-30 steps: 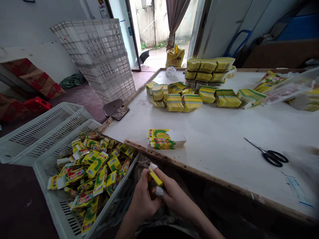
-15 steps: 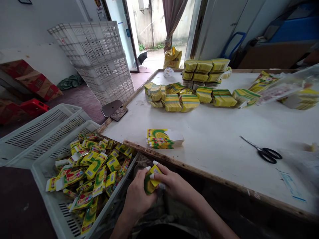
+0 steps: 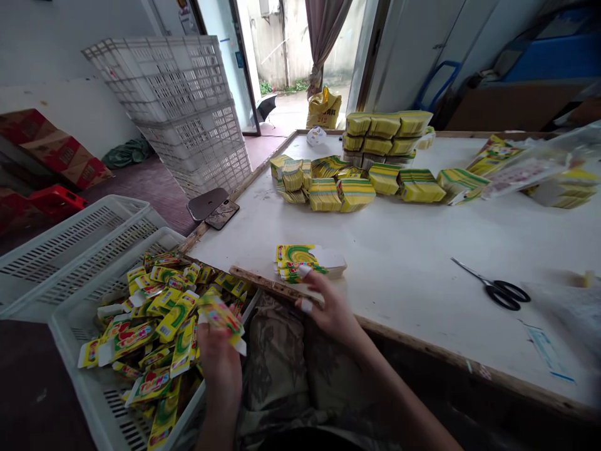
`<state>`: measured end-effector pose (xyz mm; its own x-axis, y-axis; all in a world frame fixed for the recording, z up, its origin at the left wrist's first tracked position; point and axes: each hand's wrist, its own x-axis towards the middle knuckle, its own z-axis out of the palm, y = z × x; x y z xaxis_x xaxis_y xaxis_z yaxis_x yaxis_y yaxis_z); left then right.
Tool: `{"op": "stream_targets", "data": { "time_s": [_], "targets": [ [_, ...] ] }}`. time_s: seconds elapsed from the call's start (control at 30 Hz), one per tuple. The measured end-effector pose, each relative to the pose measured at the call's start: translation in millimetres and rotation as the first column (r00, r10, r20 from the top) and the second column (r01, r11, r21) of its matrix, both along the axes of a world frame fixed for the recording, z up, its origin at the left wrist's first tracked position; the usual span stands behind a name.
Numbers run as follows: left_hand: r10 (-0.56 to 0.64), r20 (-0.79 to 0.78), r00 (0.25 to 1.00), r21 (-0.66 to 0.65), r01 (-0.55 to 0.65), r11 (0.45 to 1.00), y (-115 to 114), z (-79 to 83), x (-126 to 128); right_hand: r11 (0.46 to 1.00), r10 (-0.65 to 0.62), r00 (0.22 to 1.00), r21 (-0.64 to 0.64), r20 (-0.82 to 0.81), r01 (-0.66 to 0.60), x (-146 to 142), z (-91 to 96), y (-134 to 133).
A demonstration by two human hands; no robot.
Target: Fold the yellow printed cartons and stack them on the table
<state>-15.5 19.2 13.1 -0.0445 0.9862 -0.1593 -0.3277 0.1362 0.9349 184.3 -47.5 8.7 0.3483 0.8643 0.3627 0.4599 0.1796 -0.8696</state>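
My left hand point(image 3: 220, 354) holds a small yellow-green printed box point(image 3: 221, 318) with a white flap, blurred by motion, at the right rim of a white plastic crate point(image 3: 77, 391). Many similar boxes point(image 3: 176, 316) lie jumbled inside that crate. My right hand point(image 3: 328, 310) reaches over the table's wooden edge with fingers apart and nothing in them. Its fingertips are at the near side of a small stack of flat, unfolded cartons point(image 3: 300, 255); whether they touch it I cannot tell.
Bundled yellow cartons point(image 3: 387, 134) stand in rows across the back of the white table point(image 3: 399, 250). Black-handled scissors point(image 3: 500, 291) lie at the right. Two phones point(image 3: 221, 214) rest by the left corner. Stacked white crates point(image 3: 188, 106) rise behind, near the doorway.
My hands have come apart. The left carried the box leftward to above the crate's rim, while the right let go and moved up to the carton stack.
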Motion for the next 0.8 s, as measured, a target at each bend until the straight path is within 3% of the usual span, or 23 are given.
{"op": "stream_targets", "data": {
  "time_s": [0.07,0.13,0.27,0.4,0.5,0.57,0.6,0.63,0.7,0.77,0.8],
  "targets": [
    [0.116,0.114,0.987,-0.137,-0.100,0.986,7.4,-2.2,-6.1,0.968,-0.224,0.949,-0.061,0.222,0.243,18.3,1.9,17.0],
    [0.103,0.094,0.990,-0.221,-0.080,0.972,7.2,-6.6,-9.9,0.918,-0.290,0.865,-0.136,0.409,0.372,34.5,1.7,31.5],
    [-0.037,0.067,0.997,-0.296,0.055,0.953,-8.9,-17.1,-7.2,0.908,-0.230,0.839,-0.202,0.492,0.367,50.7,-1.3,45.7],
    [-0.186,0.072,0.980,-0.275,0.199,0.941,-21.2,-21.4,3.1,0.904,-0.252,0.837,-0.191,0.485,0.383,46.8,5.4,41.4],
    [-0.291,0.128,0.948,-0.141,0.308,0.941,-26.2,-17.3,13.8,0.945,-0.221,0.927,-0.167,0.302,0.280,24.8,11.9,27.8],
    [-0.308,0.200,0.930,-0.001,0.315,0.949,-29.1,-11.1,22.8,0.985,-0.086,0.996,-0.146,0.026,0.089,-0.4,12.7,14.6],
    [-0.303,0.238,0.923,0.046,0.300,0.953,-30.2,-7.3,27.5,0.991,-0.001,0.992,-0.133,-0.123,-0.016,-14.8,11.9,7.2],
    [-0.287,0.270,0.919,0.062,0.281,0.958,-30.9,-3.4,32.0,0.985,0.074,0.963,-0.129,-0.260,-0.111,-29.5,10.5,-0.4],
    [-0.235,0.323,0.917,0.038,0.235,0.971,-30.8,3.4,39.2,0.950,0.213,0.824,-0.086,-0.525,-0.300,-56.0,7.1,-14.5],
    [-0.166,0.348,0.923,0.010,0.173,0.985,-29.3,6.9,43.2,0.918,0.277,0.700,-0.035,-0.658,-0.396,-74.6,4.0,-24.7],
    [-0.133,0.351,0.927,0.006,0.140,0.990,-28.5,6.9,43.9,0.912,0.280,0.680,-0.034,-0.677,-0.409,-80.1,2.8,-27.8]
  ]
}}
